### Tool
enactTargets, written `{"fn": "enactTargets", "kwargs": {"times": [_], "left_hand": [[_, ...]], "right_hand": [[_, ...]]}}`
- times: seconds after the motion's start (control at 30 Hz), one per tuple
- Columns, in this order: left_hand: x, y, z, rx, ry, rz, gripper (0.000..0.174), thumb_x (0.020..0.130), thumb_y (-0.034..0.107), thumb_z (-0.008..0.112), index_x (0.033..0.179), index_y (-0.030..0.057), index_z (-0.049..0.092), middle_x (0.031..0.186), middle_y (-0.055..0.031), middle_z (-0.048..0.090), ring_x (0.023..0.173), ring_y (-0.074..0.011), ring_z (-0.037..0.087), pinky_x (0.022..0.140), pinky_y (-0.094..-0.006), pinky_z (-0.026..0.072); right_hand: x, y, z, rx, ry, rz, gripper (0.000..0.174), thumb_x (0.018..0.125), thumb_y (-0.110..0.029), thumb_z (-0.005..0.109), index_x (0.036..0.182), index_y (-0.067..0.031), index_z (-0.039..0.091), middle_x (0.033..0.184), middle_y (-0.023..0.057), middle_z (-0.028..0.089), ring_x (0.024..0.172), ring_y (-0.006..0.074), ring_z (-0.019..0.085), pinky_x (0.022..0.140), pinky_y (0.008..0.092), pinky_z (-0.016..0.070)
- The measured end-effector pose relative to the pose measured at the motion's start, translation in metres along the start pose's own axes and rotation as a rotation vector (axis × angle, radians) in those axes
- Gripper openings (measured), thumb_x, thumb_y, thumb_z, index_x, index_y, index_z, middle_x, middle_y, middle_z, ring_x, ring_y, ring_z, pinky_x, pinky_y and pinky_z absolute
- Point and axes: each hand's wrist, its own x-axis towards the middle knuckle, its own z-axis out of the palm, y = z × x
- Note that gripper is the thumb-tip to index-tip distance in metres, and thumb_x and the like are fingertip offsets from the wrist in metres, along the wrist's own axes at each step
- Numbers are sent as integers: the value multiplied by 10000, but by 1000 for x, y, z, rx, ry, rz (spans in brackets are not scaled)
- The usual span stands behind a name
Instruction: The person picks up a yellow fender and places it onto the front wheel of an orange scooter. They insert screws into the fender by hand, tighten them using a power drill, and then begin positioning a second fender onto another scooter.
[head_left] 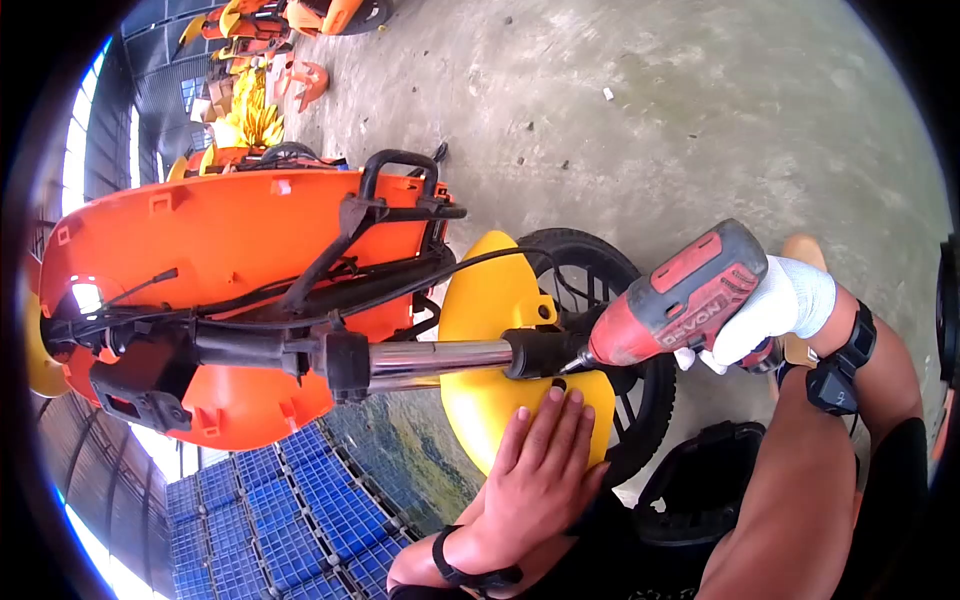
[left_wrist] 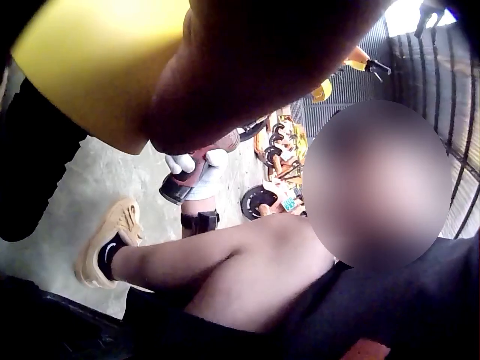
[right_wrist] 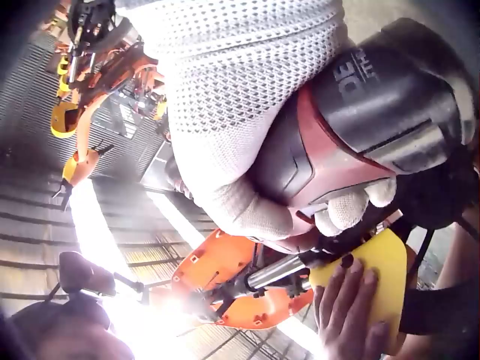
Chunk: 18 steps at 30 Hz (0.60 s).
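Observation:
My bare left hand (head_left: 545,455) lies on a yellow front fender (head_left: 485,290), its fingers extended toward the fork. A small dark spot shows at the fingertips in the head view. My right hand (head_left: 785,310), in a white knit glove, grips a red and black cordless driver (head_left: 680,290). The driver's bit meets the black lower end of the fork (head_left: 540,353), right above the left fingertips. In the right wrist view, gloved fingers (right_wrist: 345,214) wrap the driver's handle. The left wrist view shows the fender (left_wrist: 105,60) beside the dark, close forearm.
The motorbike's wheel (head_left: 655,420) stands behind the fender. An orange body panel (head_left: 240,225), black bars and cables (head_left: 330,300) lie to the left. Blue grid pallets (head_left: 300,490) are below. More orange bikes (head_left: 240,25) stand along the concrete floor (head_left: 680,120).

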Motion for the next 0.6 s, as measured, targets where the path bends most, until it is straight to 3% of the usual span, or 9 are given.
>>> {"fn": "enactTargets", "kwargs": {"times": [0.23, 0.43, 0.53, 0.6], "left_hand": [[-3, -1, 5, 6, 19, 8, 569, 878, 457, 608, 1315, 93, 592, 1399, -89, 540, 1367, -279, 432, 1146, -500, 240], [-6, -5, 7, -35, 54, 6, 503, 861, 409, 639, 1258, 100, 636, 1384, -85, 552, 1354, -280, 446, 1139, -510, 252], [-14, -27, 10, -218, 323, 30, 333, 804, 246, 683, 1110, 115, 701, 1324, -105, 571, 1301, -370, 471, 1119, -527, 292], [-23, -45, 16, -437, 491, -158, 258, 878, 203, 614, 1087, 59, 660, 1249, -184, 558, 1234, -387, 500, 1083, -488, 341]], "right_hand": [[5, -2, 6, -12, -36, 32, 678, 636, 46, 737, 1292, -47, 591, 1009, 83, 713, 881, 158, 662, 780, 324, 553], [8, -1, 7, -132, -27, 78, 638, 668, 10, 746, 1286, -55, 601, 1016, 73, 712, 883, 135, 650, 763, 306, 551], [7, -4, 18, -35, -9, -16, 592, 700, -35, 768, 1271, -62, 613, 997, 55, 708, 844, 110, 631, 713, 287, 547], [5, -4, 14, -83, -1, 44, 564, 713, -55, 779, 1255, -64, 622, 983, 48, 703, 827, 105, 623, 696, 280, 543]]}}
